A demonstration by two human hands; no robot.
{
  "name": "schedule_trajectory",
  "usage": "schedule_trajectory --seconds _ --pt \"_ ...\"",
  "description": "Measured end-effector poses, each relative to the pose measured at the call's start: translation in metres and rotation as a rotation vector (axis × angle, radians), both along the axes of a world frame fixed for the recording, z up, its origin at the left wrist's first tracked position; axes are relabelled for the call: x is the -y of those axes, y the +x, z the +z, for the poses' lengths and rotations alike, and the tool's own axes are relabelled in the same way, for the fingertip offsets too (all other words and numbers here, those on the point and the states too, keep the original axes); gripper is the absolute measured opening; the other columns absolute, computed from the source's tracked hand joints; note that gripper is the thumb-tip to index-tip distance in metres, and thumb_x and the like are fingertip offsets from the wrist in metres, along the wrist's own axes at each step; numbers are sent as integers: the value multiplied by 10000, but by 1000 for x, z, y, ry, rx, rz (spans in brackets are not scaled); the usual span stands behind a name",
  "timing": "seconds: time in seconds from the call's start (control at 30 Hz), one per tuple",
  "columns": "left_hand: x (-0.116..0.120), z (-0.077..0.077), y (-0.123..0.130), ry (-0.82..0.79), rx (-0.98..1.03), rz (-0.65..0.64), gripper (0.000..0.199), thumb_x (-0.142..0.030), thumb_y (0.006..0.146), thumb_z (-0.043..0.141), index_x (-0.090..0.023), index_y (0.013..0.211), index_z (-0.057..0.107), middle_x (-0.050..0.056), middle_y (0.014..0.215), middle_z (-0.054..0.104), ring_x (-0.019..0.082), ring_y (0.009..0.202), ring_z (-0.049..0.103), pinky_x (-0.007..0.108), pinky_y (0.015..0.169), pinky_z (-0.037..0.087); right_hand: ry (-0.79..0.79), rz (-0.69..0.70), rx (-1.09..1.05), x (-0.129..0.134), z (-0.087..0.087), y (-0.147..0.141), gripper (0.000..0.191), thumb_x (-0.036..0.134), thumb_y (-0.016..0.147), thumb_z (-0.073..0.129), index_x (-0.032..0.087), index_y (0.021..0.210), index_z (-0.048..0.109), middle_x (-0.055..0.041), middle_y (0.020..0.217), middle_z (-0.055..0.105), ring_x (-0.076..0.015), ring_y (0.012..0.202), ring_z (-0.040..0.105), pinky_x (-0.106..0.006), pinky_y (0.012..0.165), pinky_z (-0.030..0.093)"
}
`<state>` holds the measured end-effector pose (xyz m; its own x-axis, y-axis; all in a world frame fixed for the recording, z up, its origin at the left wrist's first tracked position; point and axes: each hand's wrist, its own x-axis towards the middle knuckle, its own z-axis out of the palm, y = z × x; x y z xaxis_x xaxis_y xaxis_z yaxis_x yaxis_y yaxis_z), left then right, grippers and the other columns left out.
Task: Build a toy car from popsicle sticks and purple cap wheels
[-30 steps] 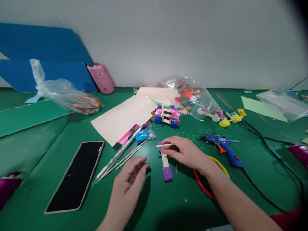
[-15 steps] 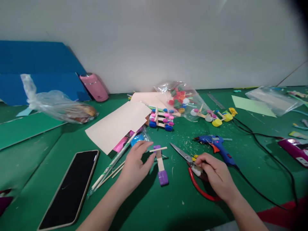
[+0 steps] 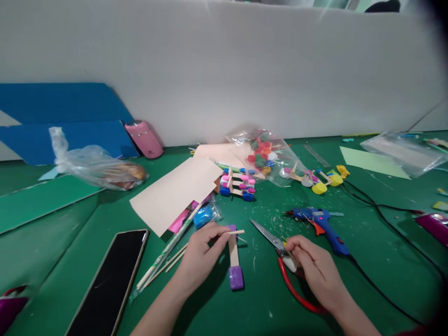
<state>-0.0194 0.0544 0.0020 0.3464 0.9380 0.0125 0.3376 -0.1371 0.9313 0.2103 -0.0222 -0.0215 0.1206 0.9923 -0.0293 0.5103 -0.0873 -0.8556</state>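
My left hand (image 3: 203, 254) pinches a short thin wooden stick (image 3: 238, 232) between thumb and index finger. The stick lies across the upper end of a flat craft stick (image 3: 234, 252) on the green table. Purple blocks sit at both ends of that craft stick, the near purple block (image 3: 236, 278) in full view and the far one partly covered. My right hand (image 3: 315, 263) is closed over the handles of red-handled scissors (image 3: 269, 234), whose blades point up and left. Something small and yellow shows by its fingertips; what it grips is not clear.
A blue glue gun (image 3: 320, 221) with a black cord lies to the right. A phone (image 3: 108, 280), straws (image 3: 164, 252) and cream paper (image 3: 178, 191) lie left. Behind are small wheeled models (image 3: 238, 184), a plastic bag (image 3: 262, 154) of caps and a pink bottle (image 3: 144, 140).
My left thumb and fingers have closed on the thin wooden stick at the craft stick's far end. My right hand stays at the scissors. The view has tipped slightly upward.
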Motion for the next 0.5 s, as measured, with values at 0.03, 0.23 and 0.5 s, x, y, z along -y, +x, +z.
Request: schedule_trajectory --seconds 0.03,0.23,0.5 --pt "2 0 0 8 -13 -2 206 -252 794 515 -222 838 714 47 747 639 194 707 531 259 660 365 2 15 25 -2 1 -3 244 332 858 337 219 738 517 34 525 450 -137 445 434 -227 402 325" --pt "12 5 1 30 -34 22 212 -244 805 502 -226 867 703 44 705 623 183 662 535 260 629 377 29 75 140 -20 3 -25 231 361 871 350 238 938 534 14 639 573 -157 539 530 -235 486 412" --pt "10 -8 -50 346 -332 254 192 -224 775 540 -208 911 674 88 867 632 226 826 562 292 729 408 46 -5 178 -23 -10 -32 248 384 854 404 242 1006 539 -28 872 656 -183 736 608 -241 594 479"
